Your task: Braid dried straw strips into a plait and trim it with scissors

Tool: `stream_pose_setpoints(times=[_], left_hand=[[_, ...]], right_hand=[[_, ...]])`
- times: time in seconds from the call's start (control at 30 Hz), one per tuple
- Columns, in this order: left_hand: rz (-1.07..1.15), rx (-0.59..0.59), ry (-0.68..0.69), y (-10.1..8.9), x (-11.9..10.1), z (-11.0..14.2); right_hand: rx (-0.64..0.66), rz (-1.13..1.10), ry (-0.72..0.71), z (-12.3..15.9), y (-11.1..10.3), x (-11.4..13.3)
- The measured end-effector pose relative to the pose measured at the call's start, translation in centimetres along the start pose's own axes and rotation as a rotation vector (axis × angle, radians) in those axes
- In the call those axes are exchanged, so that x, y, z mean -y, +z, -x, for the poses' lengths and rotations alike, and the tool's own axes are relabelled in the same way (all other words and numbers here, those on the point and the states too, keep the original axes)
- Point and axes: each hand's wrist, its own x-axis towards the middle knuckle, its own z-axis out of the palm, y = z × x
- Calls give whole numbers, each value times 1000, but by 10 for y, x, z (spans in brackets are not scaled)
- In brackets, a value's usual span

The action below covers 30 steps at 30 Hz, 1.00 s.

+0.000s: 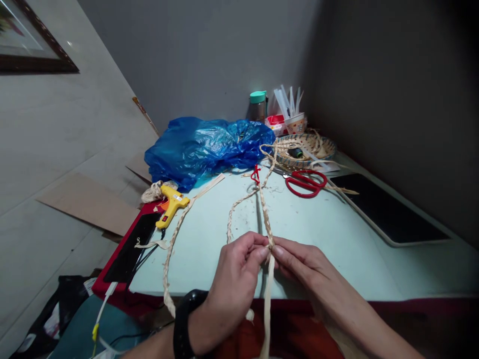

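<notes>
My left hand (235,271) and my right hand (299,262) meet near the front edge of the pale green table (329,234). Both pinch the same braided straw strand (264,204) at the point where the braid ends, fingers closed on it. Loose flat straw strips (268,304) hang down from that point past the table edge. The braid runs away from my hands toward a small red clip (256,174) and on to a woven basket (305,148). A black band sits on my left wrist.
Red scissors (306,182) lie beyond the braid. A yellow glue gun (171,205) rests at the left on a red-framed black panel (125,249). A blue plastic bag (207,144), a green-lidded jar (258,105), a cup of sticks (295,117) and a black tablet (385,212) stand around.
</notes>
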Motion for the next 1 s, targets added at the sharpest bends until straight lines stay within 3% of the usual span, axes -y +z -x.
stream_pose_setpoints(times=[0.13,0.27,0.4,0.57,0.7,0.8,0.87,0.93,1.0], left_hand=[[-311,-80,129,-1,1,6],[-405,-95,230,-5,-3,8],[-439,-166,430,-4,-4,12],[-625,-263,706,12,7,22],[-661,-239,822,13,2,31],[-565,-280,752,0,-11,32],[-457,-277,560,-9,-16,26],[-259,-169,290,-14,-16,15],[-7,48,80,-13,-11,4]], right_hand=[[-26,81,-76,0,2,2],[-48,117,-65,1,4,4],[-42,27,-47,1,3,2],[-3,-166,6,0,-1,-3],[-38,-208,90,3,-2,2],[-42,-174,118,6,-1,8],[-15,-137,122,7,-2,10],[30,-110,117,7,-4,10],[58,-97,99,7,-6,8]])
